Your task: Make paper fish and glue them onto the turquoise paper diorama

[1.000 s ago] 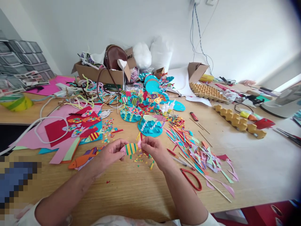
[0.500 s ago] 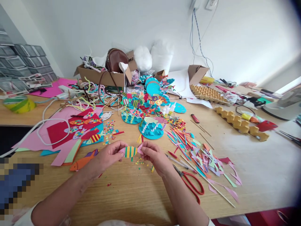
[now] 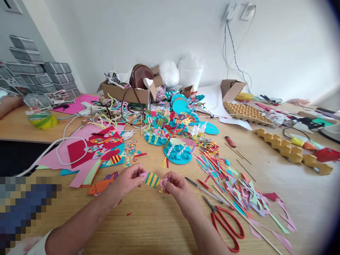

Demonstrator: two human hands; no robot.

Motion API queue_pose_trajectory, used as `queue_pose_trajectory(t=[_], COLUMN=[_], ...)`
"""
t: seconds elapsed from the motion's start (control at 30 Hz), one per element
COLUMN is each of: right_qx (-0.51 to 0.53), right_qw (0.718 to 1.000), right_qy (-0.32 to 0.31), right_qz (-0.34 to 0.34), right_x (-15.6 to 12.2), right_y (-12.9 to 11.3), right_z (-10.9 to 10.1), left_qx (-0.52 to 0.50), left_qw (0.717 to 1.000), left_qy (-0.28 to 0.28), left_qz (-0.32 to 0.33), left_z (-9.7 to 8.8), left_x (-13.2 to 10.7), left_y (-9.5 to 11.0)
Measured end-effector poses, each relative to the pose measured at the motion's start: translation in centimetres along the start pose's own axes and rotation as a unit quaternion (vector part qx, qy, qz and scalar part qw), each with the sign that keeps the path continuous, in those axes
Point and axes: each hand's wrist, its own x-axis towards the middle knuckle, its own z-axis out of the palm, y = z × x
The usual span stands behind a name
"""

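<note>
Between my two hands is a small paper fish (image 3: 152, 179) with green and yellow stripes and pink ends, held just above the table. My left hand (image 3: 130, 180) pinches its pink head end. On the other side, my right hand (image 3: 175, 184) grips the pink tail between thumb and fingers. An orange paper fish (image 3: 102, 185) lies by my left wrist, partly behind it. Red-handled scissors (image 3: 225, 223) rest to the right of my right forearm, beside several pens (image 3: 209, 190). Past my hands, paper fish stand on a blue round base (image 3: 177, 156).
Pink and red paper sheets (image 3: 57, 156) with more fish lie at left. Coloured paper scraps (image 3: 249, 193) and a long thin stick (image 3: 261, 235) are at right. Egg-carton strips (image 3: 292, 150), a cardboard box (image 3: 124, 92) and a yellow-green tape roll (image 3: 43, 120) stand farther back. Another person's hand (image 3: 10, 105) shows far left.
The camera view has shifted, so the table's things appear farther right and slightly lower. The striped fish is tilted a little, tail lower; both hands still hold it. A person's hand has appeared at far left.
</note>
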Motion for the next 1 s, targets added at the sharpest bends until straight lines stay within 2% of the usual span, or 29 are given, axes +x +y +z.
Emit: queue_pose_trajectory(t=[0.23, 0.37, 0.57, 0.67, 0.77, 1.0], right_qx=[-0.02, -0.026, -0.08, -0.139, -0.214, -0.33], right_qw=[1.0, 1.0, 0.996, 0.989, 0.975, 0.938], right_qy=[-0.004, -0.008, -0.036, -0.038, -0.03, -0.053], right_qz=[0.007, 0.002, -0.017, -0.033, -0.048, -0.094], right_x=[-0.1, -0.3, -1.3, -2.0, -2.5, -3.2], right_y=[0.9, 1.3, 1.7, 2.2, 2.8, 4.3], right_z=[0.6, 0.3, 0.1, 0.1, 0.3, 0.9], left_qx=[-0.03, -0.031, -0.084, -0.082, -0.115, -0.139], left_qw=[0.999, 0.998, 0.988, 0.975, 0.96, 0.943], left_qy=[0.024, 0.05, 0.131, 0.198, 0.245, 0.285], left_qz=[-0.008, -0.004, 0.023, 0.059, 0.07, 0.1], left_z=[-0.3, -1.4, -5.3, -7.7, -9.9, -12.8], left_x=[0.0, 0.1, 1.1, 2.5, 3.9, 6.1], left_y=[-0.6, -0.2, 1.1, 1.4, 1.6, 3.2])
